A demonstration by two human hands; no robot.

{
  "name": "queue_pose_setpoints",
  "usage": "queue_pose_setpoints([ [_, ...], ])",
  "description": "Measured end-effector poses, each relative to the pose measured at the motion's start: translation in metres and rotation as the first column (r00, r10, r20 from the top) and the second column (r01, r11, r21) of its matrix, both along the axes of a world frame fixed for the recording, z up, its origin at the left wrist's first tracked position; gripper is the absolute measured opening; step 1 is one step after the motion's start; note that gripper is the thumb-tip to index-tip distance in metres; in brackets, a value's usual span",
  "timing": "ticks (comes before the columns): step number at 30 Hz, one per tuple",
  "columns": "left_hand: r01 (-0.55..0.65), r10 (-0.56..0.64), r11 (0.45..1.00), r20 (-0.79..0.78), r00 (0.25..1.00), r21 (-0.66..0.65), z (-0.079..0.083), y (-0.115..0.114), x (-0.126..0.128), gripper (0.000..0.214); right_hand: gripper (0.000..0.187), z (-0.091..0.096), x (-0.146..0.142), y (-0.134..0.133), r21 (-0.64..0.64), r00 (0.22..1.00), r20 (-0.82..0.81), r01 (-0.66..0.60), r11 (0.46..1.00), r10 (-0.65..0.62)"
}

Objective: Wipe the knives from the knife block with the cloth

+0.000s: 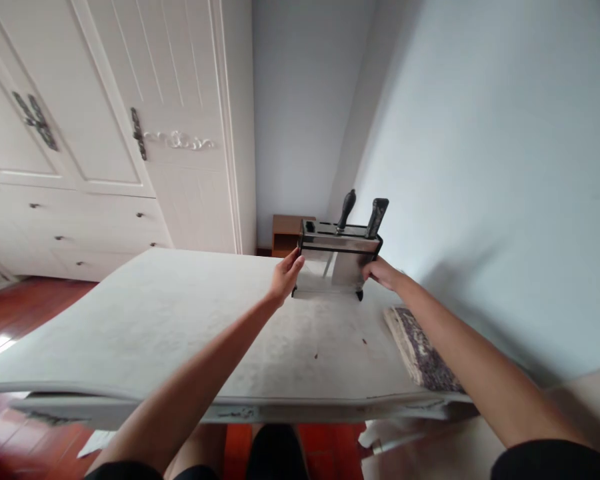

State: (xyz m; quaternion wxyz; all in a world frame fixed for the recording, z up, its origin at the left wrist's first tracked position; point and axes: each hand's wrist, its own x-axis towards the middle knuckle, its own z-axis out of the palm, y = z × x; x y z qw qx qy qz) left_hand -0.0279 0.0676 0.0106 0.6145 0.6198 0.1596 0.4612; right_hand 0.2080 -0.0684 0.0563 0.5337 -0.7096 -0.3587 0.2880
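A knife block (315,270) with shiny metal sides and black edges stands on the far right part of the white table (195,320). Two black handles rise from its top: a rounded one (347,208) and a flatter knife handle (378,217). At the block's left end, my left hand (286,275) grips the side, thumb toward me. On the opposite end my right hand (381,272) is closed around the edge, its fingers partly hidden. The blades inside the slots are out of sight.
A folded patterned cloth (425,353) lies at the table's right edge, under my right forearm. Two small dark specks lie on the tabletop. Beyond the table are a brown wooden cabinet (286,225) and a white wardrobe (190,193). A pale blue wall (505,167) rises on the right.
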Motion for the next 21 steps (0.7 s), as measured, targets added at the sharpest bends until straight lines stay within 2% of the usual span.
queue_pose_setpoints([
  [7,0.090,-0.090,0.996,-0.014,0.996,0.025,-0.003,-0.025,0.060,0.066,0.022,0.006,0.045,-0.040,0.006,0.992,-0.045,0.117,0.993,-0.116],
  [13,0.131,-0.129,0.990,-0.037,0.991,0.050,-0.006,-0.037,0.097,0.063,0.024,0.008,0.071,-0.065,-0.032,0.968,-0.062,0.242,0.970,-0.243],
  [17,0.135,-0.130,0.987,-0.066,0.989,0.081,-0.004,-0.049,0.116,0.059,0.021,0.007,0.086,-0.083,-0.044,0.938,-0.042,0.343,0.938,-0.345],
  [21,0.171,-0.162,0.982,-0.101,0.982,0.085,-0.003,-0.064,0.133,0.061,0.025,0.004,0.101,-0.096,0.012,0.881,-0.013,0.474,0.881,-0.473],
])
